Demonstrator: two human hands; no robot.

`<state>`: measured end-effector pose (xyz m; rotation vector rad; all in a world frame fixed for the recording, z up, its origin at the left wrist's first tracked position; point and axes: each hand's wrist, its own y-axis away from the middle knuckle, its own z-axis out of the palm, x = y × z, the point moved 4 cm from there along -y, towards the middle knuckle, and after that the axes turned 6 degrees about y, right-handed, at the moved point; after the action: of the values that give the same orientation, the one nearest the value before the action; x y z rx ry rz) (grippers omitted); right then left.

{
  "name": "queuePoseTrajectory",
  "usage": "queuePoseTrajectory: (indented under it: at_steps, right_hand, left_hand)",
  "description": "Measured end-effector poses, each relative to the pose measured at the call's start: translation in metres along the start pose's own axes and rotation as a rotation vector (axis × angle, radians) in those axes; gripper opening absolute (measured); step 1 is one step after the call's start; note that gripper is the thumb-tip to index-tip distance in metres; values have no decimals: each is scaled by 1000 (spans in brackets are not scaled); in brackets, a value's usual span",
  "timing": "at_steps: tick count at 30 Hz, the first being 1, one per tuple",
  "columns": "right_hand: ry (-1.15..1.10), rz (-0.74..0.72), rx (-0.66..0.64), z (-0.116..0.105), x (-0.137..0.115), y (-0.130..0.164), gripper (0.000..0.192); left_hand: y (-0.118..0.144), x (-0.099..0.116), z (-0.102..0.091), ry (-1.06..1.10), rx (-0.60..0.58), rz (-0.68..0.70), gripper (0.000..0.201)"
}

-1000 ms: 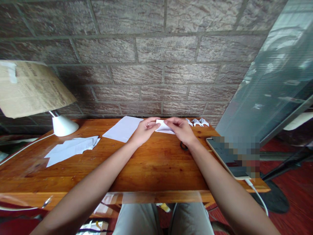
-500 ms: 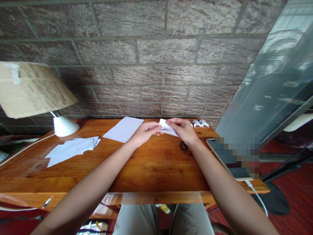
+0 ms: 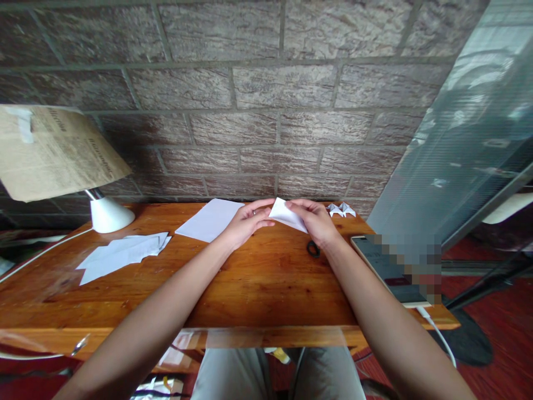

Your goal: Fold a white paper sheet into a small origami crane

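Observation:
A small folded piece of white paper (image 3: 287,215) is held up over the far middle of the wooden desk. My right hand (image 3: 314,219) pinches its right side, thumb on the near face and fingers behind. At the paper's left corner, my left hand (image 3: 249,222) has its fingers apart, close to the edge and not gripping it; whether a fingertip touches is hard to tell. Beside my right wrist lies a black ring-shaped thing (image 3: 313,248), partly covered. Folded white paper stars (image 3: 341,209) sit behind my right hand.
A stack of white paper (image 3: 208,220) lies left of my left hand, with loose paper scraps (image 3: 125,253) farther left. A lamp (image 3: 110,214) stands at the back left. On the right rests a tablet (image 3: 387,272) with a white cable (image 3: 439,336). A brick wall (image 3: 258,128) borders the desk (image 3: 270,289).
My left hand has let go of the paper, its fingers spreading and moving slightly left. The paper, still in my right hand, has turned and shows a broader face.

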<state>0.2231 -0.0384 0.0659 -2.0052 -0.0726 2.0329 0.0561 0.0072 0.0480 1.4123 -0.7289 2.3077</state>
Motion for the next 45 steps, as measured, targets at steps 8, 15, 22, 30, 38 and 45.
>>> queuePoseTrajectory:
  at_steps: [8,15,22,30,38,45]
  right_hand:
    - [17,-33,0,1,0,0,33]
    - [49,-32,-105,9,0,4,36]
    - [93,-71,-179,13,-6,7,36]
    - [109,-70,-203,16,0,7,33]
    - [155,-118,-205,17,2,7,35]
    - [191,-132,-201,20,6,7,33]
  left_hand:
    - [3,0,2,-76,-64,17,72]
    - [0,0,-1,-162,113,122,46]
    - [2,5,-3,-194,212,187,41]
    - [2,5,3,-239,155,199,34]
    - [2,3,1,-162,170,184,32]
    - [0,0,-4,-11,253,77,33]
